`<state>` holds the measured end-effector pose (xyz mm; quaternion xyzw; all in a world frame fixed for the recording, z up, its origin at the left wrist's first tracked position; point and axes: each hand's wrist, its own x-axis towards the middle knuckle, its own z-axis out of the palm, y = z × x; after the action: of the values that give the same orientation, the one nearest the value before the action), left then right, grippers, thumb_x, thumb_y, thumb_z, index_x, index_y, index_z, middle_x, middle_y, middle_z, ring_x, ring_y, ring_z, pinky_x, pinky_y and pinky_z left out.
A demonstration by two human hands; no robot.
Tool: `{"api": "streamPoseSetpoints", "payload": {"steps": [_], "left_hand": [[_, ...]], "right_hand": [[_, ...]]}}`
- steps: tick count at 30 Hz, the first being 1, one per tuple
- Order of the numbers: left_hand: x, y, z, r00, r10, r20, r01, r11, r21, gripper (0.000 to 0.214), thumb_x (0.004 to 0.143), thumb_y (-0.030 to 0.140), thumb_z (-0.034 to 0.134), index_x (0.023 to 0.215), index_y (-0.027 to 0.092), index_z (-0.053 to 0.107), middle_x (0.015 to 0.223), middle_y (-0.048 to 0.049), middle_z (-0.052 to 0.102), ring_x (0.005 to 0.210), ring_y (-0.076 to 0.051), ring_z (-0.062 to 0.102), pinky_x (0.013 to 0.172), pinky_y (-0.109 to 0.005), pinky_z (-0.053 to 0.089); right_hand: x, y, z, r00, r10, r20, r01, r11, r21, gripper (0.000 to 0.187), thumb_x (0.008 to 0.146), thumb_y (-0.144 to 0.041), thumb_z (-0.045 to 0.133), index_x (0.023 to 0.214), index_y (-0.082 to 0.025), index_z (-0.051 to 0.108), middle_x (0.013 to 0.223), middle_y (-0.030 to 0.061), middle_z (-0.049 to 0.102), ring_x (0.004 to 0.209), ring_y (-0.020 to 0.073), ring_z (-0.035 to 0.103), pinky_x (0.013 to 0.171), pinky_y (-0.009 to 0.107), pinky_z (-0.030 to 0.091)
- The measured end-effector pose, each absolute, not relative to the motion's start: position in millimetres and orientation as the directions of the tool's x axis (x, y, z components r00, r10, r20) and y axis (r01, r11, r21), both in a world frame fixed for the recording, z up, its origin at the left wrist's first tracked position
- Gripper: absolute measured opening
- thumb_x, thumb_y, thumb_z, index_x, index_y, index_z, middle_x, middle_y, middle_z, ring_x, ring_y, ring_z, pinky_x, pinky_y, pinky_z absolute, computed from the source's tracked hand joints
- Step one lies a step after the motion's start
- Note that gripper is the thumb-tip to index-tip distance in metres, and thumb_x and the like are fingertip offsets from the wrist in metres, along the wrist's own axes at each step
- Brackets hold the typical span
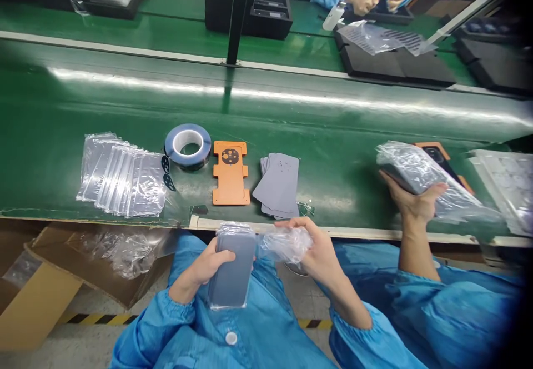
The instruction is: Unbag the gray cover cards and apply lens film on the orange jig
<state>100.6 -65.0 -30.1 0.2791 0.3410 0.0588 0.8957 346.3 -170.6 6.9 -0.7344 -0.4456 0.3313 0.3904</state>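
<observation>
Looked like a factory assembly line: long green workbenches (333,121), people in matching blue smocks (453,316), black parts trays (268,28), yellow-black floor striping (100,319) showed it.

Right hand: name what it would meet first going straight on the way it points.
Probably the grey stack in the left hand: the right hand, holding clear plastic, points left toward it; depth is unclear.
</observation>
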Motion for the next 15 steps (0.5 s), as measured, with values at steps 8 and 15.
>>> {"api": "streamPoseSetpoints", "payload": {"steps": [8, 15], "left_hand": [[102, -67, -34, 0.678, 0.472, -0.564, 0.144, 0.667, 0.731, 0.056, 0.065, 0.04, 0.087, 0.108, 0.015, 0.064, 0.093, -0.0069, 0.071, 0.083, -0.021, 0.066, 0.076, -0.034, 0.053], [105, -63, -31, 0.665, 0.526, -0.531, 0.144, 0.607, 0.782, 0.059, 0.064, 0.039, 0.088, 0.112, 0.016, 0.063, 0.107, -0.0106, 0.073, 0.098, -0.027, 0.067, 0.085, -0.037, 0.053]], "right_hand": [[318, -150, 21, 0.102, 0.949, -0.3, 0.328, -0.316, -0.89, 0.017, 0.082, -0.027, 0.062, 0.094, -0.02, 0.071, 0.089, 0.0041, 0.073, 0.08, 0.0233, 0.067, 0.072, 0.033, 0.051], [303, -141, 14, 0.126, 0.926, -0.357, 0.36, -0.378, -0.853, 0.018, 0.077, -0.035, 0.074, 0.084, -0.02, 0.067, 0.077, 0.0005, 0.07, 0.068, 0.0185, 0.062, 0.062, 0.028, 0.046]]}}
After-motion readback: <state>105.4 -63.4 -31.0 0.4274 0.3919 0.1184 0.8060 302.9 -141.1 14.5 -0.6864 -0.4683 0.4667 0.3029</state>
